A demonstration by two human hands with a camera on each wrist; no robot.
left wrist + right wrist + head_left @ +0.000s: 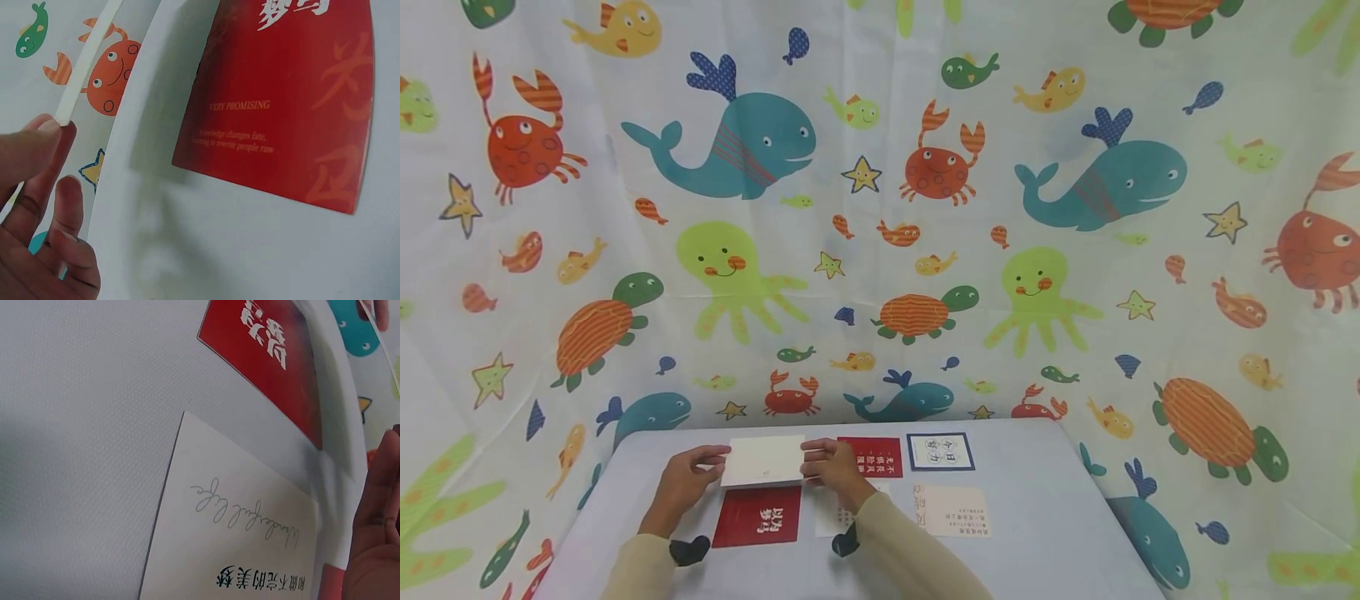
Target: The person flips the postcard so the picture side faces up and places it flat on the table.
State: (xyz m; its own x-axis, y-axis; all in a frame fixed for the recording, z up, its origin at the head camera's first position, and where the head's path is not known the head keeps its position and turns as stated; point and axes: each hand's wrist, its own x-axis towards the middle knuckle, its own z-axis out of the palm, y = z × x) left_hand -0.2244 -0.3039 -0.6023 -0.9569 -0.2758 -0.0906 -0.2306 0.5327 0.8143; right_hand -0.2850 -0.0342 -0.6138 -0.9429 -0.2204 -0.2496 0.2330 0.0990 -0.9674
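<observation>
A thin cream notebook [765,460] is held up by its two short sides above the far left part of the table. My left hand [688,479] pinches its left edge between thumb and fingers; the left wrist view shows the notebook edge-on. At the opposite edge, my right hand [842,471] grips it, though the right wrist view shows only part of that hand. Just in front lies a red notebook [757,517] with white characters. Beside it, partly under my right forearm, is a white notebook [237,519] reading "Wonderful life".
Farther right lie another red notebook [880,467], partly behind my right hand, a blue-bordered one [940,452] and a pale pink one [955,510]. All rest flat on the white table [1045,533]. A sea-animal curtain [880,275] hangs behind.
</observation>
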